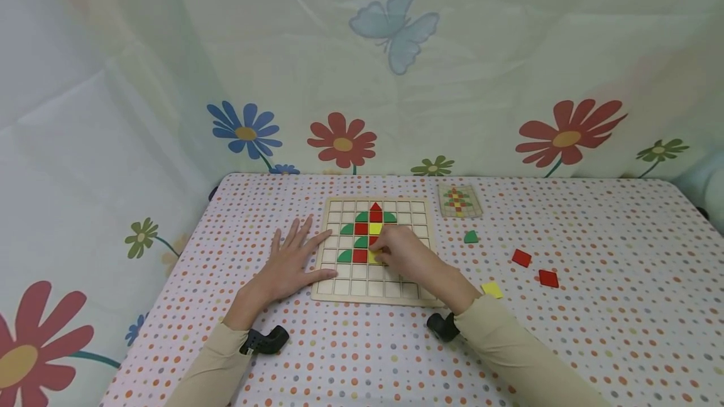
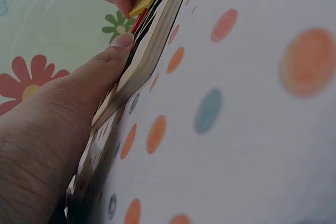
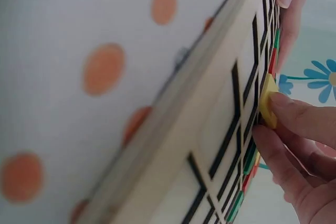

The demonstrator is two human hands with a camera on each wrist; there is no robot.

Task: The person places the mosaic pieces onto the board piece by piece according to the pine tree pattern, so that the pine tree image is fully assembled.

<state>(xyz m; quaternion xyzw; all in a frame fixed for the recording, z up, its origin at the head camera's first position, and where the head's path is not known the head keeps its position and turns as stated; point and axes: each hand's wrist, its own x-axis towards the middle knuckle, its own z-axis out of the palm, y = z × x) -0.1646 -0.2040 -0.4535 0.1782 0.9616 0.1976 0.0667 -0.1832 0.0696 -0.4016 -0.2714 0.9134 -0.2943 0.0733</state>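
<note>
A wooden grid board (image 1: 367,299) lies on the table, bearing red, green and yellow tiles in a tree-like pattern. My right hand (image 1: 408,255) pinches a yellow square tile (image 3: 266,100) between thumb and fingers. That tile sits tilted at the grid, beside a red tile (image 1: 359,256) in a lower row. Fingers spread, my left hand (image 1: 291,262) rests at the board's left side, its thumb and a fingertip on the frame. Part of the pattern is hidden behind the right hand in the head view.
A small pattern card (image 1: 459,201) lies beyond the board's upper right corner. Right of the board are a green quarter-round tile (image 1: 471,237), two red tiles (image 1: 521,258) and a yellow tile (image 1: 492,289), partly near the right sleeve. A dotted cloth (image 1: 339,357) covers the table.
</note>
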